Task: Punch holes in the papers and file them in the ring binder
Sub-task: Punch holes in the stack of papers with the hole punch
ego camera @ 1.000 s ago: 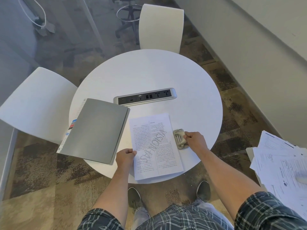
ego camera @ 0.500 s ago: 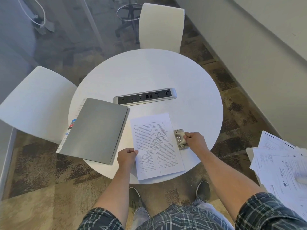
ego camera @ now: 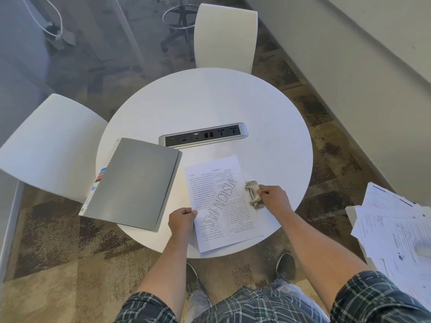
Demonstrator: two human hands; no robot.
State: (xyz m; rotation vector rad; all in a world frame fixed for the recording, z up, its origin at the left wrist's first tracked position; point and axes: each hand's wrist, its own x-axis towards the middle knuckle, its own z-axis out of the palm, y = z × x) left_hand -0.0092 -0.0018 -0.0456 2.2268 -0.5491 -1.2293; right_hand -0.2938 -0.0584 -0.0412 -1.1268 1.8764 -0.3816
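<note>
paper [ego camera: 224, 203] like this is light, thin and floppy, so your grip belongs at an edge with the worktop [ego camera: 210, 108] carrying the rest; expect it to slide easily on that smooth white surface. your left hand [ego camera: 182, 220] pinches its left edge, fingers curled. your right hand [ego camera: 272, 199] curls round the hole punch [ego camera: 253, 193], a small, stiff metal tool sitting against the sheet's right edge. the sheet lies near the front rim, overhanging slightly, printed in two columns with a large diagonal watermark. the grey ring binder [ego camera: 135, 183] lies closed just to its left.
</note>
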